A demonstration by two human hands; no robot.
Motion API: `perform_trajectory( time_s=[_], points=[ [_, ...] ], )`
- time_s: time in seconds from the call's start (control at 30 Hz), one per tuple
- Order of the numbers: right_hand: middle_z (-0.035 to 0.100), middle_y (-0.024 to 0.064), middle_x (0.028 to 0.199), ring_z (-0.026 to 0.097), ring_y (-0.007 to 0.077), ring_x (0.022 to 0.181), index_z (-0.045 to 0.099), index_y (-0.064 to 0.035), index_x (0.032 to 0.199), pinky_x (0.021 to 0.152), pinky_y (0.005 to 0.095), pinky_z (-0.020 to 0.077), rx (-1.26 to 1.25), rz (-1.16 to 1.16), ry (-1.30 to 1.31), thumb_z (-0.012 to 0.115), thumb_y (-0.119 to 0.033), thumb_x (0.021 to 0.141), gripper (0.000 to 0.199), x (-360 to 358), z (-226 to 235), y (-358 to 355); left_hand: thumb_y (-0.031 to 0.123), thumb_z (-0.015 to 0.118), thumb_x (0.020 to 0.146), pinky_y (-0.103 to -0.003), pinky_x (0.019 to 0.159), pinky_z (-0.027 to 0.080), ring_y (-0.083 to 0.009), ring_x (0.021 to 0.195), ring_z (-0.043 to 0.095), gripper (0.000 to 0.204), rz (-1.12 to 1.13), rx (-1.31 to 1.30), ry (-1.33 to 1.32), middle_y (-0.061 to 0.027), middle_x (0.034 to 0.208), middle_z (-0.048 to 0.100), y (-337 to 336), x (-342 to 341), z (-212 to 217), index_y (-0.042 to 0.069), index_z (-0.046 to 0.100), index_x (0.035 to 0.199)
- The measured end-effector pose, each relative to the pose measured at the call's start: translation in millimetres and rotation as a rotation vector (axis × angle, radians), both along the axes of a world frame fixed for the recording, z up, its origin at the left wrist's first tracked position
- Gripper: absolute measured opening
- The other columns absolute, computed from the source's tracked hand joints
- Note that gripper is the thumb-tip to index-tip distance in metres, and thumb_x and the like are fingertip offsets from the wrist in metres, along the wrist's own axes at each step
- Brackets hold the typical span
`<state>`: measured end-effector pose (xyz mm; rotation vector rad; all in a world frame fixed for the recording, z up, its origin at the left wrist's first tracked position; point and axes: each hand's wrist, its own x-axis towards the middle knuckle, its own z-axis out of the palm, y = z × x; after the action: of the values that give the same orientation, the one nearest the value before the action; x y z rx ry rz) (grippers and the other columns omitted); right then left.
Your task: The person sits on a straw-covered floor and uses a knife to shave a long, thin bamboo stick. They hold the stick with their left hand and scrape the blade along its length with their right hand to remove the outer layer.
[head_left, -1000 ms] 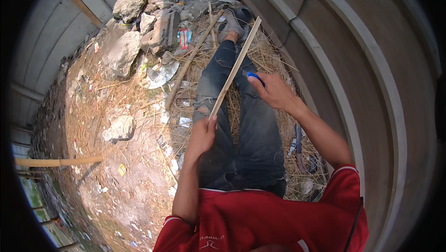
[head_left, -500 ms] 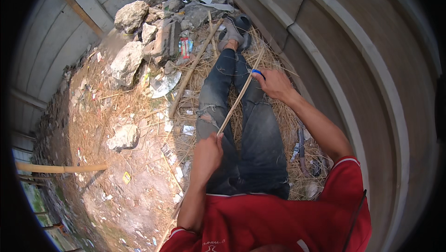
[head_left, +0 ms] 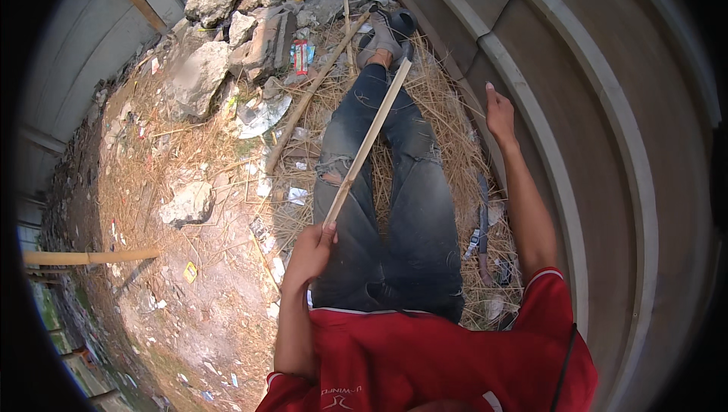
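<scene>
My left hand [head_left: 309,251] is closed round the near end of a long, flat, pale bamboo strip [head_left: 369,139]. The strip slants up and to the right over my jeans [head_left: 409,215], its far end near my feet. My right hand [head_left: 500,116] is raised off to the right, apart from the strip and in front of the corrugated wall. Its fingers are curled and one digit points up; whatever the palm may hold is hidden from this view.
A brown corrugated metal wall [head_left: 576,146] curves along my right. Rubble chunks [head_left: 201,70] are piled at the far left. A long stick [head_left: 315,93] lies beside my legs on straw and litter. At the left edge a bamboo pole [head_left: 91,257] juts in.
My right hand, earlier on the strip with a blue-handled tool, has moved off to the right; the blue no longer shows. The strip has turned, showing a wider flat face.
</scene>
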<state>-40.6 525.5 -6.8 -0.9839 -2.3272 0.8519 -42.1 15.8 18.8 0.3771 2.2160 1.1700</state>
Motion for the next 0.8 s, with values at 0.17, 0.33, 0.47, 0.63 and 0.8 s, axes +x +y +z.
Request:
perform_trajectory(
  time_s=[0.17,0.33,0.47,0.63,0.8],
  points=[
    [0.057,0.0223,0.066,0.055,0.0363,0.063,0.063,0.0049,0.087,0.066,0.0472,0.0449,-0.014,0.459,0.064,0.05,-0.044,0.106,0.054,-10,60,-109,0.037,0.048,0.11,-0.032,0.055,0.035,-0.0115,0.058,0.043,0.046,-0.061,0.058,-0.027,-0.0004,0.061,0.046,25,-20,8,0.004,0.057,0.079],
    [0.067,0.0283,0.076,0.067,0.0515,0.078,0.065,-0.0012,0.093,0.072,0.0599,0.0512,0.118,0.861,-0.261,0.049,-0.043,0.106,0.047,11,73,-213,0.035,0.049,0.109,-0.037,0.06,0.04,-0.0203,0.06,0.05,0.045,-0.06,0.033,0.021,-0.0083,0.062,0.051,38,-24,8,0.001,0.06,0.081],
    [0.069,0.0286,0.079,0.067,0.0523,0.08,0.066,-0.0016,0.096,0.074,0.0605,0.0521,0.221,0.77,-0.336,0.049,-0.047,0.105,0.049,-1,54,-211,0.034,0.049,0.109,-0.043,0.064,0.045,-0.0324,0.063,0.058,0.045,-0.047,-0.05,0.144,-0.0179,0.065,0.058,40,-13,15,-0.001,0.062,0.083],
    [0.071,0.0254,0.083,0.069,0.0478,0.085,0.073,-0.0028,0.098,0.075,0.0577,0.0521,0.307,0.529,-0.279,0.049,-0.049,0.104,0.053,-23,38,-102,0.032,0.049,0.109,-0.048,0.067,0.048,-0.0422,0.069,0.063,0.044,-0.148,-0.081,0.13,-0.024,0.07,0.062,28,2,20,-0.001,0.063,0.084],
    [0.071,0.024,0.08,0.068,0.0481,0.081,0.073,-0.0064,0.098,0.074,0.0591,0.0518,0.377,0.45,-0.244,0.05,-0.05,0.104,0.049,-36,37,-86,0.03,0.049,0.109,-0.051,0.069,0.048,-0.0467,0.073,0.064,0.042,-0.141,-0.06,0.14,-0.026,0.072,0.063,50,7,20,-0.002,0.062,0.084]
  ],
)
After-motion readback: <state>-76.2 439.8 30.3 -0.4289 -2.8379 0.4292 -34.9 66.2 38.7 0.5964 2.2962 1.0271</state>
